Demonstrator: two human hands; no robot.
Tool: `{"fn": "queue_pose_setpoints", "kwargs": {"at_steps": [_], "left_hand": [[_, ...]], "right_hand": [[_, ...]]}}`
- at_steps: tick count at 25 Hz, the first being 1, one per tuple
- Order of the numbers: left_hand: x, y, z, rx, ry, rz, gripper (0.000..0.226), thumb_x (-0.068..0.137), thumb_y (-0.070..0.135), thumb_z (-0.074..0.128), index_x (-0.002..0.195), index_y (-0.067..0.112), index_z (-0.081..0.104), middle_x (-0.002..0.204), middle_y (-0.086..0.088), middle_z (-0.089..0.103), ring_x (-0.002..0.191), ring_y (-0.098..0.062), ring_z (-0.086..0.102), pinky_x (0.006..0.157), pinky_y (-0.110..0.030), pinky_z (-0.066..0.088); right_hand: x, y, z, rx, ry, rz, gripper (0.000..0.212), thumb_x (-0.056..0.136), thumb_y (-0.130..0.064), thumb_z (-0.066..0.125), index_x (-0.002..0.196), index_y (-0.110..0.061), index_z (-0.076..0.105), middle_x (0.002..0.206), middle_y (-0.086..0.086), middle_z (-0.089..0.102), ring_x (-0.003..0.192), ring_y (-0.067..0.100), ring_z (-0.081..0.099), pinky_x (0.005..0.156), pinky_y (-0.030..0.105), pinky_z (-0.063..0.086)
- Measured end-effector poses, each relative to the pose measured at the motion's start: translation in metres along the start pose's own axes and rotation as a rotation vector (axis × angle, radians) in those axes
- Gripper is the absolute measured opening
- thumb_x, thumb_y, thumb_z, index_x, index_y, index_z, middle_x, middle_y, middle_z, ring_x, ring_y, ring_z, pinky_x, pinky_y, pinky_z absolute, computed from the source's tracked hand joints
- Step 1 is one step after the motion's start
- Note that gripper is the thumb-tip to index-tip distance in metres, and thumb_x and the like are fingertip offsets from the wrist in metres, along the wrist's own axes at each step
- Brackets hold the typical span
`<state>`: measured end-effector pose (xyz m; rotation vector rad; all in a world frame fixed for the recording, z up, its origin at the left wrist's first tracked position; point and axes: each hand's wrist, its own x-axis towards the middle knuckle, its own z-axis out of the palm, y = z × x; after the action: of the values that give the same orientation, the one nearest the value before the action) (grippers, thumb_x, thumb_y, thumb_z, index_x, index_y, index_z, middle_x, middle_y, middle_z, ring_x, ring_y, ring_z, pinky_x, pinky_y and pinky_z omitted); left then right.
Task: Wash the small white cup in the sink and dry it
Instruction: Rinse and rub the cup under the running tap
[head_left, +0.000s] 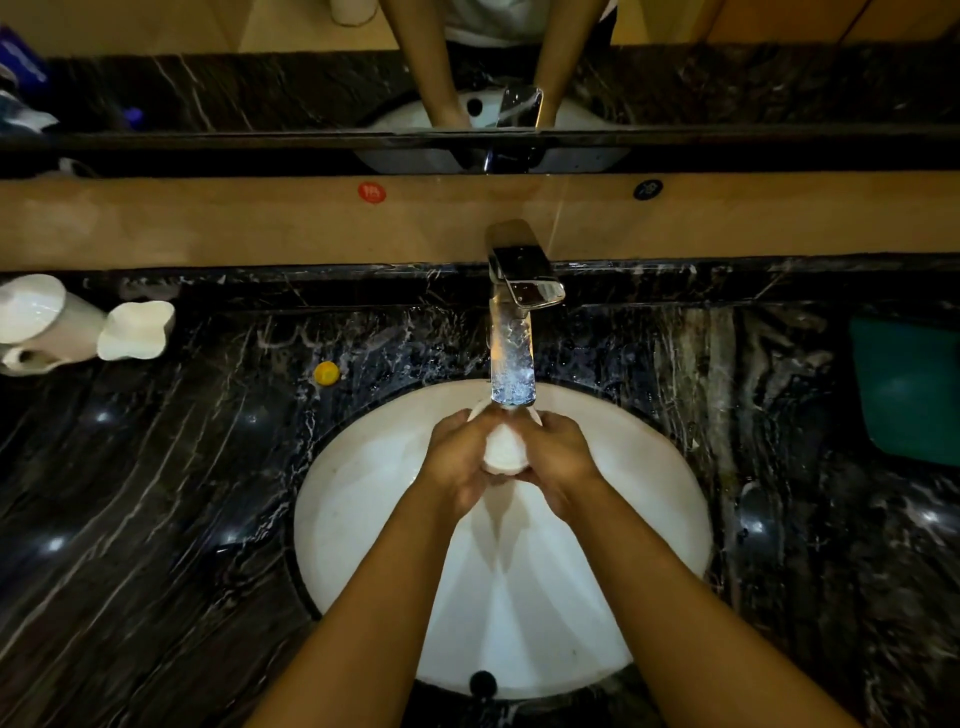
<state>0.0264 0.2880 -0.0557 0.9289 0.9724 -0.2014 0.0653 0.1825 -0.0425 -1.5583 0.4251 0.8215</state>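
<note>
The small white cup (503, 448) is held over the white oval sink (363, 493), tipped with its base toward me and its mouth toward the chrome faucet (519, 291). My left hand (460, 457) wraps its left side and my right hand (558, 457) wraps its right side. The cup's rim sits right under the faucet spout; the fingers hide most of the cup's walls. Whether water is running I cannot tell.
Wet black marble counter (156, 493) surrounds the sink. White ceramic holders (78, 327) stand at the far left, a small yellow object (327, 373) lies left of the faucet, and a teal cloth (909, 389) lies at the right. A mirror runs along the back.
</note>
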Motion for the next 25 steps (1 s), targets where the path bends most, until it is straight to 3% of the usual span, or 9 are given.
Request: {"fn": "queue_pose_setpoints", "kwargs": {"at_steps": [2, 4, 8, 11, 14, 18, 21, 23, 25], "left_hand": [[-0.001, 0.001, 0.004, 0.095, 0.052, 0.093, 0.028, 0.094, 0.023, 0.068, 0.115, 0.004, 0.066, 0.106, -0.022, 0.075, 0.088, -0.036, 0.074, 0.069, -0.043, 0.055], [-0.001, 0.002, 0.010, 0.234, 0.153, 0.207, 0.018, 0.098, 0.022, 0.061, 0.112, 0.011, 0.065, 0.098, -0.010, 0.075, 0.082, -0.027, 0.072, 0.062, -0.034, 0.056], [0.001, 0.001, 0.020, 0.392, 0.117, 0.398, 0.028, 0.097, 0.009, 0.052, 0.119, 0.022, 0.064, 0.104, -0.002, 0.074, 0.086, -0.017, 0.072, 0.058, -0.023, 0.058], [-0.010, 0.007, 0.030, 0.286, 0.049, 0.369, 0.021, 0.100, 0.021, 0.045, 0.100, 0.017, 0.066, 0.096, -0.005, 0.072, 0.083, -0.017, 0.066, 0.067, -0.026, 0.052], [-0.010, 0.009, 0.030, 0.235, 0.014, 0.250, 0.030, 0.100, 0.033, 0.037, 0.077, 0.025, 0.055, 0.085, -0.010, 0.059, 0.082, -0.023, 0.055, 0.067, -0.033, 0.041], [-0.005, -0.004, 0.018, 0.174, 0.005, 0.245, 0.026, 0.100, 0.030, 0.046, 0.083, 0.019, 0.064, 0.075, -0.002, 0.067, 0.079, -0.023, 0.064, 0.063, -0.027, 0.048], [-0.008, 0.000, 0.012, -0.081, -0.039, 0.145, 0.032, 0.096, 0.037, 0.055, 0.078, 0.019, 0.075, 0.068, -0.004, 0.066, 0.065, -0.020, 0.064, 0.062, -0.029, 0.044], [-0.004, 0.001, 0.008, -0.174, -0.031, 0.079, 0.037, 0.094, 0.045, 0.054, 0.085, 0.017, 0.076, 0.076, -0.010, 0.069, 0.068, -0.023, 0.066, 0.069, -0.035, 0.043], [-0.005, -0.003, 0.006, -0.149, 0.030, 0.049, 0.033, 0.098, 0.037, 0.053, 0.100, 0.010, 0.072, 0.086, -0.016, 0.073, 0.076, -0.030, 0.069, 0.072, -0.039, 0.046]], "right_hand": [[-0.003, -0.001, -0.006, 0.061, -0.096, 0.003, 0.026, 0.098, -0.011, 0.063, 0.124, -0.003, 0.064, 0.114, 0.022, 0.074, 0.102, 0.043, 0.073, 0.089, 0.070, 0.054], [-0.006, -0.001, -0.012, 0.119, -0.174, -0.009, 0.037, 0.096, 0.005, 0.056, 0.132, -0.004, 0.061, 0.122, 0.024, 0.072, 0.104, 0.040, 0.071, 0.097, 0.064, 0.053], [-0.009, -0.001, -0.014, 0.316, -0.241, -0.044, 0.044, 0.096, 0.006, 0.053, 0.138, -0.007, 0.058, 0.129, 0.024, 0.069, 0.110, 0.034, 0.067, 0.100, 0.052, 0.049], [-0.010, -0.001, -0.006, 0.393, -0.176, -0.086, 0.033, 0.103, -0.010, 0.051, 0.133, -0.010, 0.065, 0.126, 0.020, 0.072, 0.109, 0.027, 0.067, 0.095, 0.044, 0.048], [-0.013, 0.003, 0.004, 0.269, -0.093, -0.121, 0.027, 0.105, -0.021, 0.051, 0.119, -0.012, 0.073, 0.108, 0.009, 0.078, 0.100, 0.022, 0.073, 0.083, 0.034, 0.056], [-0.013, 0.013, 0.009, -0.030, -0.049, -0.193, 0.027, 0.105, -0.029, 0.051, 0.114, -0.019, 0.074, 0.110, 0.006, 0.078, 0.106, 0.020, 0.073, 0.097, 0.042, 0.058], [-0.018, 0.011, 0.005, 0.037, -0.046, -0.180, 0.025, 0.101, -0.022, 0.056, 0.103, -0.009, 0.077, 0.103, 0.013, 0.078, 0.096, 0.024, 0.073, 0.082, 0.034, 0.058], [-0.014, 0.009, 0.001, 0.051, 0.134, -0.233, 0.017, 0.096, -0.011, 0.060, 0.093, -0.008, 0.077, 0.099, 0.013, 0.075, 0.089, 0.021, 0.070, 0.070, 0.025, 0.054], [-0.007, 0.012, -0.005, -0.054, 0.314, -0.286, 0.011, 0.092, -0.014, 0.067, 0.103, -0.014, 0.070, 0.108, 0.009, 0.069, 0.099, 0.022, 0.067, 0.081, 0.030, 0.053]]}}
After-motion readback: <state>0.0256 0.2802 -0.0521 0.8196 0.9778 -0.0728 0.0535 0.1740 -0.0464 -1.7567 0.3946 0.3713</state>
